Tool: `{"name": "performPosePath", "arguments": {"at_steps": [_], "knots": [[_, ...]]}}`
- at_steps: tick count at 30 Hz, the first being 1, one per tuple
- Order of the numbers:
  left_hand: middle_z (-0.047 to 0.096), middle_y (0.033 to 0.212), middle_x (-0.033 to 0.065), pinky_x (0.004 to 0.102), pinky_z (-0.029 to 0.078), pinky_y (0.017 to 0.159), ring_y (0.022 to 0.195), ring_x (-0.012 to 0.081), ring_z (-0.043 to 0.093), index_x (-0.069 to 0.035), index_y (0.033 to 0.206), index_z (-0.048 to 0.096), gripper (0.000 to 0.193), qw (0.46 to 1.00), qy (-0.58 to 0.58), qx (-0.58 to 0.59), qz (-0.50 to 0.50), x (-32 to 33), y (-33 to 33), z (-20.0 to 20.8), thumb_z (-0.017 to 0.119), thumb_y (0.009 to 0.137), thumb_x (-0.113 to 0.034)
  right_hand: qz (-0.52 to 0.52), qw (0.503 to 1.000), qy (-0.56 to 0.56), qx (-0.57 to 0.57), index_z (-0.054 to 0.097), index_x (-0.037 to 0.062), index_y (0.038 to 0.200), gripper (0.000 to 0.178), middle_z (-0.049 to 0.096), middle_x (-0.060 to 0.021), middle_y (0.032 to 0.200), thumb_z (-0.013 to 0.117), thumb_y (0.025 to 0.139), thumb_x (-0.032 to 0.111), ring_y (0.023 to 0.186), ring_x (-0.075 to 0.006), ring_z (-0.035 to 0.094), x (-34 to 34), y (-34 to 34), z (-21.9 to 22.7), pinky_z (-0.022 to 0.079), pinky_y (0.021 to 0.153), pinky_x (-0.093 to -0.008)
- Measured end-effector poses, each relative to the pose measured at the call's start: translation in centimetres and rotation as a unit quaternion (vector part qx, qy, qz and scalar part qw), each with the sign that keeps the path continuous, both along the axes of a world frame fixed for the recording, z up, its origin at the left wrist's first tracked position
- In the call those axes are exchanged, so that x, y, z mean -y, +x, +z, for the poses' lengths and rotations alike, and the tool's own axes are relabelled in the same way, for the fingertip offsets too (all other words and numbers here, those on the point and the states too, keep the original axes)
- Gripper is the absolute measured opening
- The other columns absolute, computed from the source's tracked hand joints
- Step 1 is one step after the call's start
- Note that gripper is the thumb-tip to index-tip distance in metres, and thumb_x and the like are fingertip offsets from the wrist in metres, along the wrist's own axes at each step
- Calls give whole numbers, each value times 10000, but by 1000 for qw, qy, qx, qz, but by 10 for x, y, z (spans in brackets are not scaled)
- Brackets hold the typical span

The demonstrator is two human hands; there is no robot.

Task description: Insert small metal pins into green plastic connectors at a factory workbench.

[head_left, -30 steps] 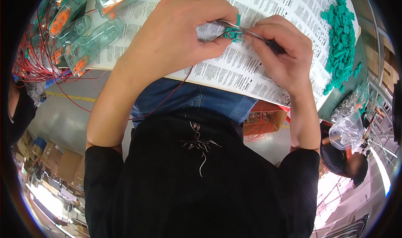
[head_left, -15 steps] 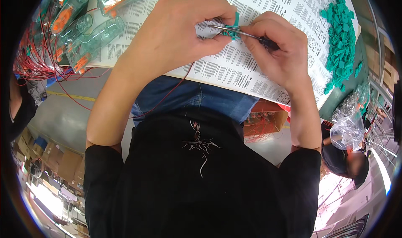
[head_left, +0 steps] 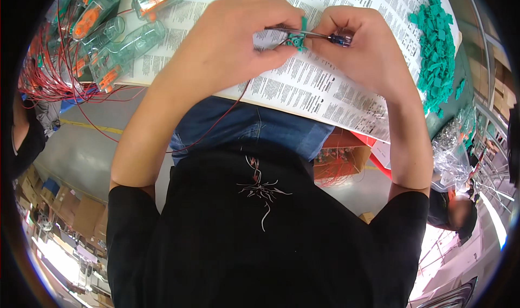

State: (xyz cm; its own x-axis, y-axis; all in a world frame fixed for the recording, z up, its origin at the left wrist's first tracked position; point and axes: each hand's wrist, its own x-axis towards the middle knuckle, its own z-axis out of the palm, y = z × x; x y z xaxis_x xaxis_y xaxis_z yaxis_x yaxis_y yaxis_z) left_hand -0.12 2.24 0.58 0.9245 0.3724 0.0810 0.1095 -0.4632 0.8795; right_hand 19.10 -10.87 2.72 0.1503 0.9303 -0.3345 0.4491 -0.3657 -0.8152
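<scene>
My left hand (head_left: 233, 40) pinches a small green plastic part (head_left: 296, 41) between thumb and fingertips, above the printed sheet. A thin red wire (head_left: 236, 103) hangs from below this hand toward my lap. My right hand (head_left: 365, 53) has its fingers closed round the dark handle of a small screwdriver (head_left: 340, 39). Its slim metal shaft lies across the green part, and the tip points left, inside the curve of my left fingers. Fingers partly cover the green part, so its exact contact with the shaft is unclear.
Printed paper (head_left: 309, 94) covers the tabletop. Loose green plastic pieces (head_left: 436, 53) are heaped at the right. At the far left lie clear housings with orange parts (head_left: 130, 48) and tangled red wires (head_left: 59, 88). A carton (head_left: 341, 167) sits below the table; other people (head_left: 32, 143) are nearby.
My right hand has turned and its wrist and forearm have swung outward to the right, still gripping the screwdriver. The shaft lies flatter. My left hand keeps the green part almost in place.
</scene>
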Motion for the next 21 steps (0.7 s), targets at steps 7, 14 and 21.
{"name": "performPosePath", "arguments": {"at_steps": [7,14,21], "knots": [[726,1235,71,354,531,907,1095,282,650,-25,919,709,203,981,144,76,102,22,-11,-13,840,776,-85,-26,998,-41,-26,720,-20,813,119,664,-64,689,748,782,91,629,-84,584,-3,2,4,465,567,-284],[700,1270,20,386,452,957,1070,276,603,-63,853,706,113,981,127,49,140,28,-6,-15,773,800,-137,-10,996,-89,4,722,-19,813,143,669,-56,690,733,780,120,633,-77,571,-10,-3,13,463,581,-277],[656,1213,-89,399,387,950,1103,211,562,-154,726,679,75,964,197,10,177,34,1,-11,753,732,-166,-95,989,109,-27,781,24,958,112,664,-47,740,778,863,84,622,-87,567,20,0,10,441,571,-258]]}}
